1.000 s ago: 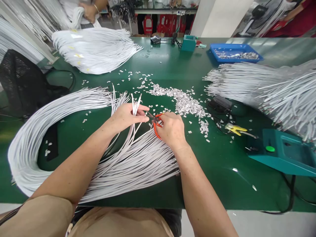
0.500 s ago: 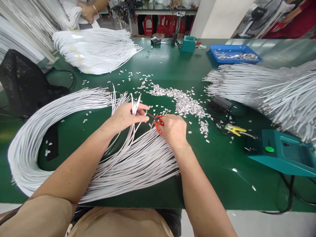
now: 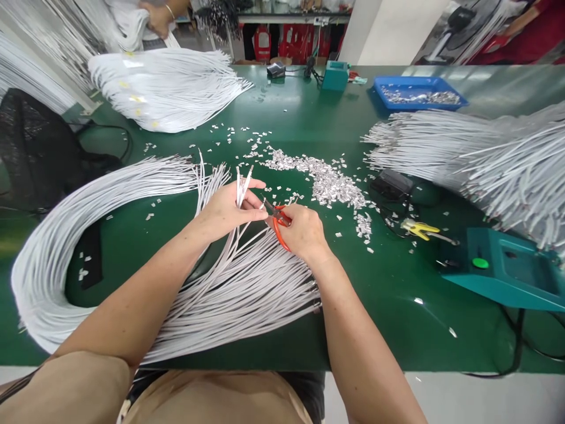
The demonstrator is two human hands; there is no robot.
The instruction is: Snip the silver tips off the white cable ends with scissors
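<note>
Several white cables stand up through the fingers of my left hand, which pinches one cable end between thumb and finger. My right hand is wrapped around red-handled cutting pliers. Their dark jaws point left and meet the tip of the pinched cable; whether they bite on it I cannot tell. Under both hands spreads a bundle of white cables, its ends fanned out to the right. The same bundle loops round at the left, and its other ends lie behind my left hand.
Small silvery clippings are heaped beyond my right hand. A blue tray holds more. Around lie cable bundles, yellow-handled pliers, a teal machine and a black bag. A co-worker's hand is at upper left.
The pliers have turned slightly in my right hand, and their jaws sit closer to my left fingertips. My left hand stays nearly in place, still holding the cables.
</note>
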